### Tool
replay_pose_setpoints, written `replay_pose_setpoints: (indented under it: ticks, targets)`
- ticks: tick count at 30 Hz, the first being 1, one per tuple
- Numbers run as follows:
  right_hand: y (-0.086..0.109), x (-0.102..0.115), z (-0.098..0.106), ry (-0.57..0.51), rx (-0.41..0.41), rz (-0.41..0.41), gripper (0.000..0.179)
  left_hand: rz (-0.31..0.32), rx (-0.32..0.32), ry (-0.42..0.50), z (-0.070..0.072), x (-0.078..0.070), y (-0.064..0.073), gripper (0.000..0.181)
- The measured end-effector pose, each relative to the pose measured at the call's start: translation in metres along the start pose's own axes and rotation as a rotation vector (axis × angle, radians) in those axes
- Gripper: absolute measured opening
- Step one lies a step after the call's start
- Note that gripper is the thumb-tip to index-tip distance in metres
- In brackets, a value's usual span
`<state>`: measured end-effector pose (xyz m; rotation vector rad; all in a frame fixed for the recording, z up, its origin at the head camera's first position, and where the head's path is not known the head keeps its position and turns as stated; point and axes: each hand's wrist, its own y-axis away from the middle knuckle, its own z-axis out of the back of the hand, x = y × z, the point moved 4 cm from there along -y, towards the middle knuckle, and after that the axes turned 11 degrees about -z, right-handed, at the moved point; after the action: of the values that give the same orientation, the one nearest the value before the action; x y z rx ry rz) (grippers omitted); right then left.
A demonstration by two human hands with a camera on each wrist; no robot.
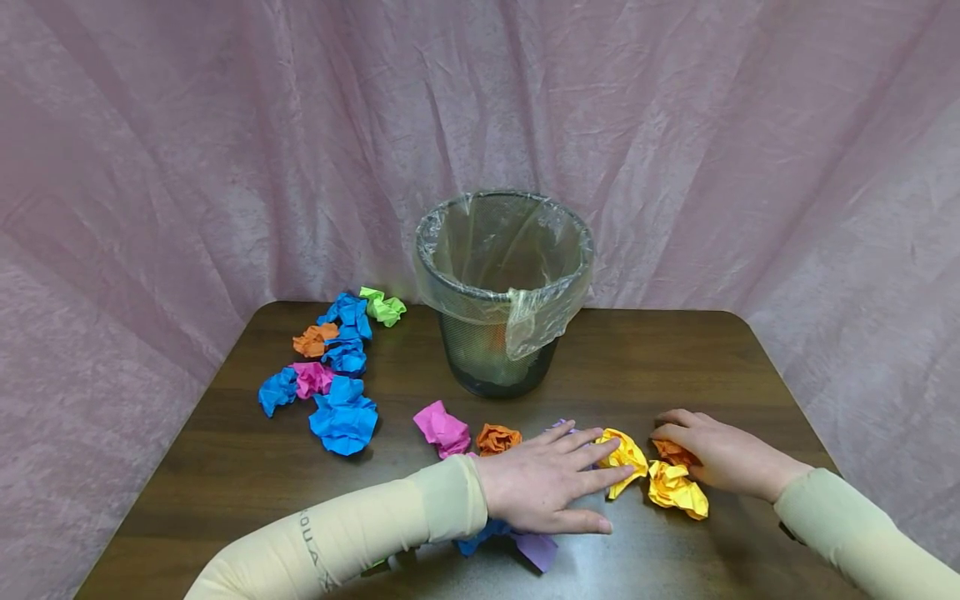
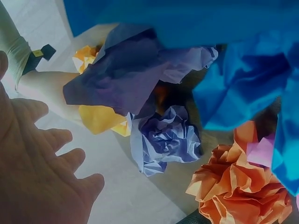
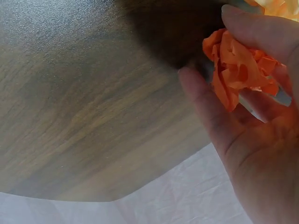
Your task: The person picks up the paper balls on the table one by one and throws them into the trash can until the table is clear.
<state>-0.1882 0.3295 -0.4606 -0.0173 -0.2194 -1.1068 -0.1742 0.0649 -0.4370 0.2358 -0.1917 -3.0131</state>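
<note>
The right grip [image 1: 716, 454] is curled round a crumpled orange paper ball [image 3: 240, 70], thumb and fingers on opposite sides, toward the right of the brown wood-grain tabletop [image 1: 262, 492]. Just beside it I see a crumpled yellow paper ball [image 1: 677, 492], with a second yellow ball [image 1: 626, 467] near the left grip [image 1: 551, 479]. That left one holds nothing, fingers spread apart, and blocks part of my view of crumpled violet paper [image 1: 538, 552] and crumpled blue paper [image 1: 480, 540]. Dark lettering [image 1: 318, 550] runs along the cream left sleeve [image 1: 375, 517]; I can make out U, A and X. Farther out stands a black mesh wastebasket [image 1: 459, 346] lined with a clear plastic bag [image 1: 536, 321]. A cluster of blue, pink, orange and light-green paper balls [image 1: 343, 421] lies at left, before a pink curtain [image 1: 225, 125].
</note>
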Motion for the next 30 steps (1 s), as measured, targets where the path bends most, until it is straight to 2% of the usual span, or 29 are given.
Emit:
replay_pose_setpoints:
  ticks: [3, 11, 20, 27, 30]
  targets:
    - [-0.0008, -0.0005, -0.0009, 0.009, -0.017, 0.003, 0.048, 0.002, -0.003, -0.003, -0.0001, -0.0002, -0.0001, 0.073]
    - [-0.0012, -0.0008, -0.0028, 0.050, -0.093, 0.048, 0.055, 0.006, -0.008, 0.002, -0.0010, 0.0002, 0.0002, 0.073]
    - [-0.0031, -0.0023, -0.0016, 0.026, -0.079, 0.048, 0.046, -0.004, -0.041, -0.010, -0.0001, 0.0014, 0.0028, 0.071]
    - [-0.0032, -0.0019, 0.0020, -0.030, -0.073, 0.053, 0.042, 0.009, -0.037, -0.013, 0.0010, 0.0028, 0.0036, 0.072]
    - [-0.0027, -0.0015, 0.0048, -0.045, -0.094, 0.061, 0.039, 0.010, -0.041, -0.011, 0.0012, 0.0034, 0.0043, 0.071]
